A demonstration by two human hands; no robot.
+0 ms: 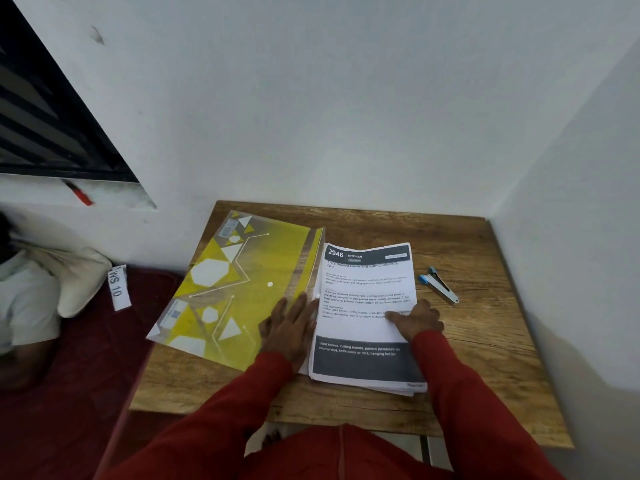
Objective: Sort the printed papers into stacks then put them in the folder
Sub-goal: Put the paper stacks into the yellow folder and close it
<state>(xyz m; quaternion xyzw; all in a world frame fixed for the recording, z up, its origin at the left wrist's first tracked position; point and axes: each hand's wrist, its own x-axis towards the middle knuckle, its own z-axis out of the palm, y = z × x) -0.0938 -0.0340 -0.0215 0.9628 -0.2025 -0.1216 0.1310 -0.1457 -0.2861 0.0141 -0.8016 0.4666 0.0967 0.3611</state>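
Observation:
A yellow translucent folder (228,289) with white geometric shapes lies open on the wooden table (485,341), its flap spread to the left. A stack of printed papers (367,292) sits to the right of the flap, against the folder's spine; the top sheet carries a dark header "2946 KITCHEN". My left hand (291,323) rests flat with straight fingers on the folder flap next to the stack's left edge. My right hand (419,318) presses on the stack's right edge, fingers pointing left across the sheet.
A small blue and white stapler (438,284) lies on the table right of the papers. White walls close in behind and to the right. Left of the table are a dark red mattress (86,358), a pillow (79,278) and a "WS 10" label (117,289).

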